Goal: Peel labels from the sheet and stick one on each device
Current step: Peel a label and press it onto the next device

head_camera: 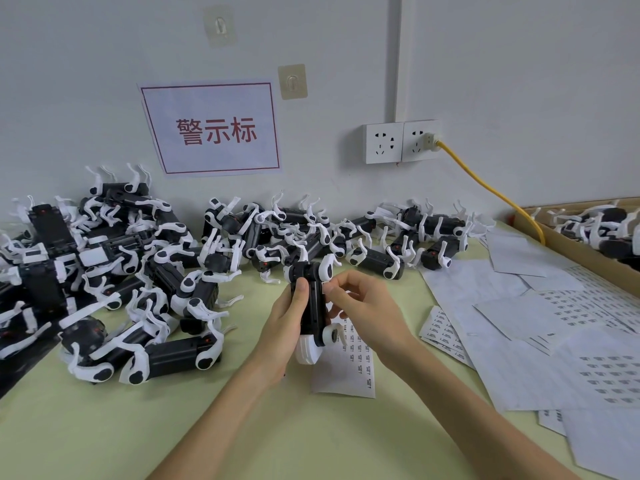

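Note:
My left hand (284,327) grips a black-and-white robot-dog device (313,306) and holds it upright above the green table. At the device's right side, the fingertips of my right hand (360,303) pinch a small white label (325,288) against it. Beneath my hands lies a label sheet (356,368) with rows of small printed labels. A large pile of the same devices (138,271) covers the table's left and back.
Loose label sheets and peeled backing paper (519,341) spread over the right of the table. A cardboard box (588,251) with more devices stands at the far right. A yellow cable (491,192) runs from the wall socket (419,140) toward the box.

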